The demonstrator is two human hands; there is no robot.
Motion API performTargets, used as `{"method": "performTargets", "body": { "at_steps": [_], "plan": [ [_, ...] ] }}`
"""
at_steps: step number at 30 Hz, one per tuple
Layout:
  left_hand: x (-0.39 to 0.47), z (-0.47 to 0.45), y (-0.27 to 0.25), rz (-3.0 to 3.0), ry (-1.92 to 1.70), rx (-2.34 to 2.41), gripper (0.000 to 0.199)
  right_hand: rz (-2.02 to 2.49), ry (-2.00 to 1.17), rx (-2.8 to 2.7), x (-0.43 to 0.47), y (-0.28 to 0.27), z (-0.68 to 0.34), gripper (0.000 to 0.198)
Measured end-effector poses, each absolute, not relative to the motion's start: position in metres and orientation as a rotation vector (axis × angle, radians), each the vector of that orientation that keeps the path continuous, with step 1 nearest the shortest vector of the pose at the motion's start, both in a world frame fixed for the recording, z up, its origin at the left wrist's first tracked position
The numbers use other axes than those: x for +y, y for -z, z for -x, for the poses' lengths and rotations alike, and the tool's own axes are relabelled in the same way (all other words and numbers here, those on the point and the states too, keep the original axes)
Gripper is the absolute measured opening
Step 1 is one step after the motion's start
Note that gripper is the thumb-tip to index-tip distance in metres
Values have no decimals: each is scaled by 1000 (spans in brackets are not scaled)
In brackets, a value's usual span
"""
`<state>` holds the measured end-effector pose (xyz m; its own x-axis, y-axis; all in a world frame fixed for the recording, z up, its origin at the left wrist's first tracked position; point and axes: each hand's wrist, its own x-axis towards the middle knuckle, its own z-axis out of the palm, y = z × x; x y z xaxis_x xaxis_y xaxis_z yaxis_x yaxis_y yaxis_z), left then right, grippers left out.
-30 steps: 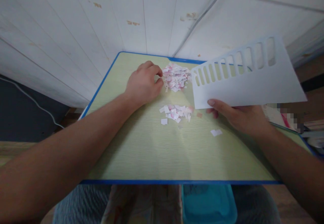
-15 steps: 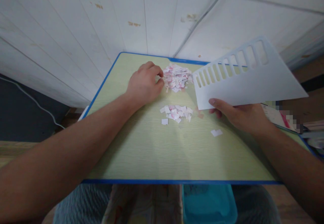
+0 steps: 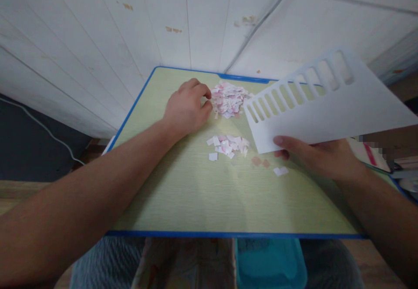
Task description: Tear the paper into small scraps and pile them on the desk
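My left hand (image 3: 189, 106) rests at the left edge of a heap of torn paper scraps (image 3: 230, 99), white with some pink. Its fingers are curled, with a gap between thumb and index finger and nothing seen between them. In my right hand (image 3: 313, 158) is a stiff white sheet with a row of rounded slots (image 3: 294, 128), pinched at its lower edge, thumb on top. It is held tilted above the table, its left end beside the heap. Nearer me lie a smaller pile of scraps (image 3: 230, 144), a single scrap (image 3: 213, 156) and another white scrap (image 3: 281, 171).
The pale green table (image 3: 196, 197) has a blue rim and stands against a white panelled wall (image 3: 209, 32). Under its front edge are a teal plastic bin (image 3: 271, 265) and a patterned fabric (image 3: 183, 265) between my legs. Printed paper (image 3: 372, 154) lies at the right edge.
The slotted sheet has tilted and its left end has swung slightly down and toward the heap, with my right hand shifting a little right. My left hand stays almost where it was.
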<state>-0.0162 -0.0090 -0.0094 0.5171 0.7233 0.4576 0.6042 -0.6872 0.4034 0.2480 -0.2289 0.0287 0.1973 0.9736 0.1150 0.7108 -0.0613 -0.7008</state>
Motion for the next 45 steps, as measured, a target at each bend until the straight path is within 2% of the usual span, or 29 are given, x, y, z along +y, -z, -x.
{"method": "performTargets", "body": {
  "at_steps": [4, 19, 25, 29, 32, 34, 35, 37, 40, 45],
  "plan": [
    [-7, 16, 13, -2579, -945, 1113, 18, 1861, -399, -1529, -229, -24, -250, 48],
    [-12, 14, 7, -2559, -878, 1157, 19, 1816, -426, -1698, -228, -26, -242, 42],
    [-11, 15, 8, -2567, -889, 1138, 17, 1764, -569, -1767, -235, -32, -236, 32],
    [-14, 15, 4, -2582, -868, 1141, 17, 1707, -551, -1815, -238, -36, -228, 14],
    [-13, 17, 4, -2570, -892, 1127, 17, 1670, -516, -1829, -240, -36, -223, 17],
    [-11, 18, 5, -2566, -908, 1111, 16, 1672, -571, -1811, -239, -36, -220, 13],
    [-10, 18, 6, -2566, -912, 1106, 16, 1677, -619, -1792, -239, -37, -219, 13],
    [-9, 19, 7, -2572, -911, 1108, 15, 1697, -686, -1729, -238, -37, -219, 31],
    [-9, 18, 7, -2581, -903, 1122, 15, 1751, -594, -1585, -236, -35, -224, 51],
    [-11, 16, 6, -2583, -874, 1147, 19, 1743, -500, -1514, -237, -31, -239, 47]
  ]
}}
